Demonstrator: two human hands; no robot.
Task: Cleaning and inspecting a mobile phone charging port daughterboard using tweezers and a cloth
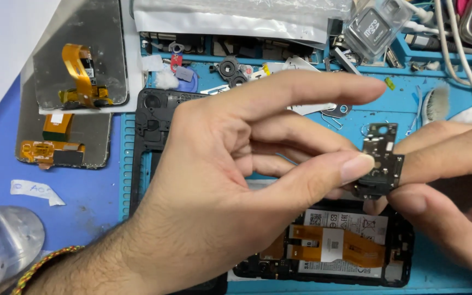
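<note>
Blue mat (pixel 91 218) below; left hand (pixel 219 180) and right hand (pixel 454 186) pinch small circuit board (pixel 381 161), fingers extended.

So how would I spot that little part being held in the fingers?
Start at the opened phone on the blue mat. Just above it, both hands pinch a small black circuit board. Unlike the orange ribbon cables nearby, it is dark, stiff and held in the air.

board (pixel 381 161): between left hand (pixel 219 191) thumb and right hand (pixel 454 186) fingers, above the phone
phone (pixel 323 246): on the mat (pixel 405 104), near edge
screens (pixel 77 82): stacked, left of mat
memory card case (pixel 375 27): mat's far right corner
brush (pixel 438 104): right edge
</note>
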